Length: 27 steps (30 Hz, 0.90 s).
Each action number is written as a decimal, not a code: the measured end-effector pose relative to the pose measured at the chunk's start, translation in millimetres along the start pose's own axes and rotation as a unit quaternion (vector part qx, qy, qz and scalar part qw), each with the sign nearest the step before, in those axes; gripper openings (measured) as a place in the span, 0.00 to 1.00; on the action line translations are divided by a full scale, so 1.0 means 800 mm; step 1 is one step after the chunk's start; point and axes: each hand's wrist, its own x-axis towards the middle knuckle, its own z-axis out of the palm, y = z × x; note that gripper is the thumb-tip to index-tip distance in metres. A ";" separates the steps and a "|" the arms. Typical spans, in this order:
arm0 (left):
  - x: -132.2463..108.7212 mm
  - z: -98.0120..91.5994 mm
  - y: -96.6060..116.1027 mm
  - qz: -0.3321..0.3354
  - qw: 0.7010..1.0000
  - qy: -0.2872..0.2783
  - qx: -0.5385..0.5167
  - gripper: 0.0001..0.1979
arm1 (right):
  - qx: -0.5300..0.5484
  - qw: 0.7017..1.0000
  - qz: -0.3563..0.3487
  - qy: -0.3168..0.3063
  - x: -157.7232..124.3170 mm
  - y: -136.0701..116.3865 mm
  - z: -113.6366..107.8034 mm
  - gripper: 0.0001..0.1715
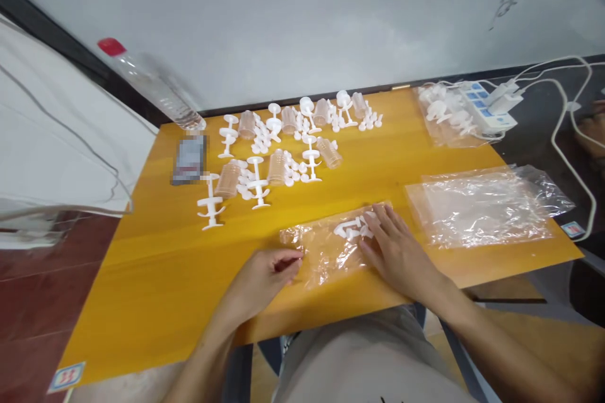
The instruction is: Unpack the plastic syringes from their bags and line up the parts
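A clear plastic bag point(326, 258) lies flat on the table in front of me, with a few small white plastic pieces point(350, 228) inside near its right end. My left hand point(265, 277) is at the bag's left edge, thumb and fingertips closed in a pinch there. My right hand point(397, 252) rests flat on the bag's right end, fingers stretched out and partly covering the white pieces. Beyond the bag stand rows of white plunger-like parts point(258, 182), clear ribbed plastic cylinders point(229, 177) and clusters of small white knobs point(261, 138).
A stack of clear bags point(482, 208) lies at right. Behind it are a bag of white parts point(444, 110) and a power strip point(486, 107) with cables. A red-capped bottle point(161, 88) leans at back left, near a pixelated flat object point(190, 160).
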 end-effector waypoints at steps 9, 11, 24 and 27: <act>0.019 0.021 0.001 0.168 0.971 0.155 -0.069 0.14 | 0.063 0.997 0.038 0.027 -0.002 0.003 0.029 0.36; 0.022 0.019 0.002 0.196 0.967 0.148 -0.071 0.11 | 0.090 0.994 0.050 0.035 -0.001 0.003 0.031 0.32; 0.041 0.007 -0.015 0.063 0.986 0.029 -0.151 0.23 | 0.175 0.948 0.226 0.142 0.010 0.013 0.018 0.29; 0.040 0.003 -0.014 0.041 0.983 0.040 -0.176 0.27 | 0.162 0.950 0.246 0.103 0.017 0.013 0.013 0.32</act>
